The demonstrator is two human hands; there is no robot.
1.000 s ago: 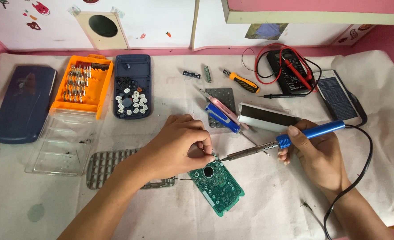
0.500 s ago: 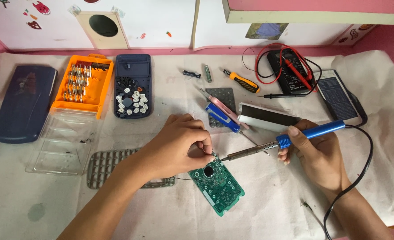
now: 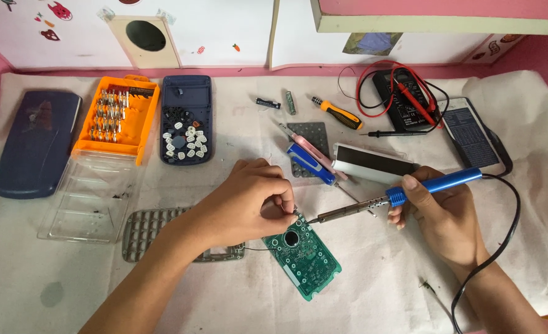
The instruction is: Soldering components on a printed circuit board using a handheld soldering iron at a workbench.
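A green circuit board [image 3: 305, 256] lies on the white cloth, tilted, near the middle front. My left hand [image 3: 246, 201] rests at its upper left corner, fingers pinched together on something thin that I cannot make out. My right hand [image 3: 437, 213] grips the blue handle of a soldering iron [image 3: 403, 195]. Its metal tip reaches left and meets the board's top edge beside my left fingertips. The iron's black cord [image 3: 502, 235] loops around my right wrist.
Behind lie an orange bit case [image 3: 116, 117] with its clear lid [image 3: 91, 198], a dark blue shell holding loose keys [image 3: 186, 120], a blue cover [image 3: 36, 142], a grey keypad frame [image 3: 147, 229], a screwdriver [image 3: 339, 113], a multimeter with leads [image 3: 403, 99], and a phone [image 3: 471, 133].
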